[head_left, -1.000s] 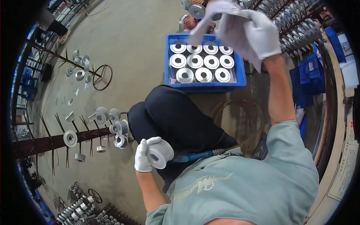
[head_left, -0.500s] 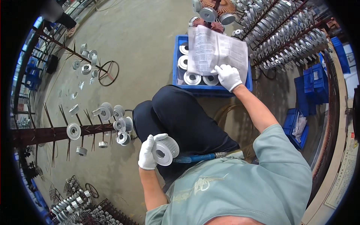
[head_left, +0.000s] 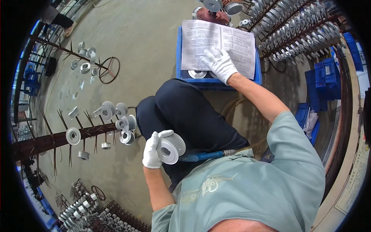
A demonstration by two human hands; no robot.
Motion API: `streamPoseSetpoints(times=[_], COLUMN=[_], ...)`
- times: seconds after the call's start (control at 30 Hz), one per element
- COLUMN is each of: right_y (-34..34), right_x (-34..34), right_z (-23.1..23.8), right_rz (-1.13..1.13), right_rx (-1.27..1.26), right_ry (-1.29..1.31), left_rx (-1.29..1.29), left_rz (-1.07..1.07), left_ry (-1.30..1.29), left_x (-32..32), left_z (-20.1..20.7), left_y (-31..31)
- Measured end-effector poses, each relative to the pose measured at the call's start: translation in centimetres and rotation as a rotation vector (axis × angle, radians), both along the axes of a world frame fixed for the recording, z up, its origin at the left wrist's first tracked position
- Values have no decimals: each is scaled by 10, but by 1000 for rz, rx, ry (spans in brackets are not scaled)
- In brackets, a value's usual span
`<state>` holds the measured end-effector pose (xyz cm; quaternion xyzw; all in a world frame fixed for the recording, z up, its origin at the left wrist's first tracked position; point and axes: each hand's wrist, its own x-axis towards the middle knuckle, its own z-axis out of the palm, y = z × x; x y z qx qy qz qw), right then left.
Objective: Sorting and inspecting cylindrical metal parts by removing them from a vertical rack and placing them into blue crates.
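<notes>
My left hand, in a white glove, is closed round a silver toothed pulley with a flanged rim and a bore through its middle. It holds the pulley over my lap. Ahead, my gloved right hand lies flat with fingers spread on a printed newspaper sheet. That sheet covers most of a blue crate. Along the crate's near side a silver pulley shows from under the paper; others are hidden beneath it.
A blue air gun lies across my lap. To the left a brown spiked rack carries several pulleys. Dense racks of pulleys stand at the far right, with blue crates beyond. More pulleys hang at the lower left.
My right hand has moved left and flattened onto the newspaper. The sheet has spread to the left, covering pulleys that showed before. My left hand still holds its pulley.
</notes>
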<state>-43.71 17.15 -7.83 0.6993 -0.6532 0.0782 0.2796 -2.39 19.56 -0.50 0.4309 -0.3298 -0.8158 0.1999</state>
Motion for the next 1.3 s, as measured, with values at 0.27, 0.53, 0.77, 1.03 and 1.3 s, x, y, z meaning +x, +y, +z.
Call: streamPoseSetpoints(times=[0.27,0.53,0.77,1.03,1.3], right_y=[8,29,-11,-30,-18], right_x=[-3,-1,-21,-1,-34], right_z=[-25,20,9,-30,-55], right_rz=[138,73,-358,-397,-542], right_rx=[348,500,372,458,577], right_ry=[-240,-361,-450,-401,-463], left_rx=[-49,7,14,-294,-122], left_rz=[8,-17,-17,-227,-109], left_ry=[-15,13,-5,-31,211], left_x=[2,3,0,11,7], left_z=[1,-3,-5,-12,-20], left_y=[4,2,-1,-2,2])
